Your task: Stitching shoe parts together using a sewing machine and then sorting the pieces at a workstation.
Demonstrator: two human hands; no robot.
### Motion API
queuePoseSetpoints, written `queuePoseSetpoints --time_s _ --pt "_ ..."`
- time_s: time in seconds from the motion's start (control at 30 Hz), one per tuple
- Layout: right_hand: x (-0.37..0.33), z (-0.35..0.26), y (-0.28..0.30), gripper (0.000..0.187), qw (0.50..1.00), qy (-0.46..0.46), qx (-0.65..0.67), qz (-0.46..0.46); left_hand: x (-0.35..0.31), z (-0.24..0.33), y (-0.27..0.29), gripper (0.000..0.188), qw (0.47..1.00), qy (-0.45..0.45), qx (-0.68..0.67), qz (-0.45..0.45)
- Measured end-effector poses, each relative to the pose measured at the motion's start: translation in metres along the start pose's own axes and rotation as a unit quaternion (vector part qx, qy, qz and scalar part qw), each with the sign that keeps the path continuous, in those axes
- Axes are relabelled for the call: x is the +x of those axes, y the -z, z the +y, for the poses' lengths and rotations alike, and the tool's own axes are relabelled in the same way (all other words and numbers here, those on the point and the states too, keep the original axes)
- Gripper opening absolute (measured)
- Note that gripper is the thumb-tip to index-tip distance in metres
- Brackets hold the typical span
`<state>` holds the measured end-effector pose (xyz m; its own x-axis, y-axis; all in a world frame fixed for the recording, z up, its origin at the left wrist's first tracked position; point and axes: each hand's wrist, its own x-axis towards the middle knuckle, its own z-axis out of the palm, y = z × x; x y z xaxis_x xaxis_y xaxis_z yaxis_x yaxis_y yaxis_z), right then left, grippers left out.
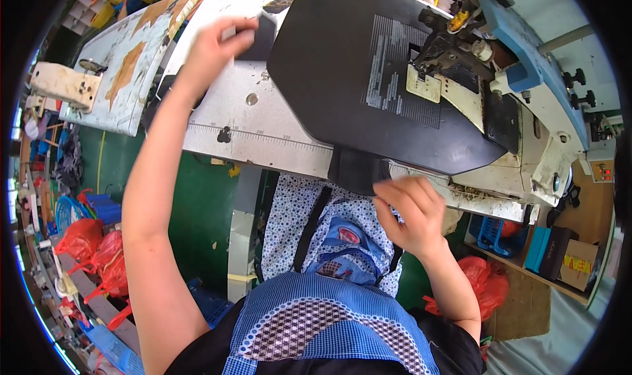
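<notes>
My left hand (217,46), smeared by motion, is over the far left of the machine table, its thumb and forefinger apart. Its fingertips overlap the edge of a small dark grey flat piece (265,38); contact is unclear. Near the table's front edge is my right hand (416,210), fingers bent and thumb apart, with nothing visible in it. Its fingertips are beside a black flat piece (359,171) that hangs over the edge. A large black angular board (329,65) lies under the head of a sewing machine (454,52).
A ruler strip (260,138) runs along the table's front edge. At left stands another worn worktable (125,72). Red plastic bags (108,256) are at lower left. A wooden shelf (513,263) at right holds a blue basket (498,235) and boxes.
</notes>
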<state>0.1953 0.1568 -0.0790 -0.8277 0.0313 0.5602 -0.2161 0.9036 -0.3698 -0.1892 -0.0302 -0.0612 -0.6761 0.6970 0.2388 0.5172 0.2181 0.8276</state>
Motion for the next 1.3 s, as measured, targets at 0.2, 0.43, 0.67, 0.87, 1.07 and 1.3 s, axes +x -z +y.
queuePoseSetpoints --time_s 0.2,0.43,0.67,0.87,1.07,1.3 --pt "0.003 0.009 -0.056 0.044 0.987 -0.044 0.040 -0.146 -0.130 -0.092 -0.057 0.044 0.919 -0.207 0.284 0.178" --pt "0.005 -0.003 0.003 0.033 0.973 0.045 -0.038 -0.224 -0.171 0.022 -0.206 0.019 0.964 -0.259 -0.049 0.044" --pt "0.007 0.024 -0.010 0.036 0.966 0.115 -0.031 -0.229 -0.191 0.025 -0.223 0.021 0.983 -0.172 0.002 0.062" --pt "0.008 0.005 -0.007 0.036 0.984 0.008 0.038 -0.174 -0.195 0.038 -0.213 0.009 0.974 -0.187 -0.010 0.125" --pt "0.004 0.004 -0.007 0.032 0.967 0.191 -0.062 -0.157 -0.200 0.045 -0.212 0.007 0.985 -0.138 -0.014 0.106" --pt "0.007 -0.025 -0.003 0.026 0.982 -0.108 0.048 -0.147 -0.203 0.045 -0.213 0.011 0.987 -0.122 -0.038 0.096"
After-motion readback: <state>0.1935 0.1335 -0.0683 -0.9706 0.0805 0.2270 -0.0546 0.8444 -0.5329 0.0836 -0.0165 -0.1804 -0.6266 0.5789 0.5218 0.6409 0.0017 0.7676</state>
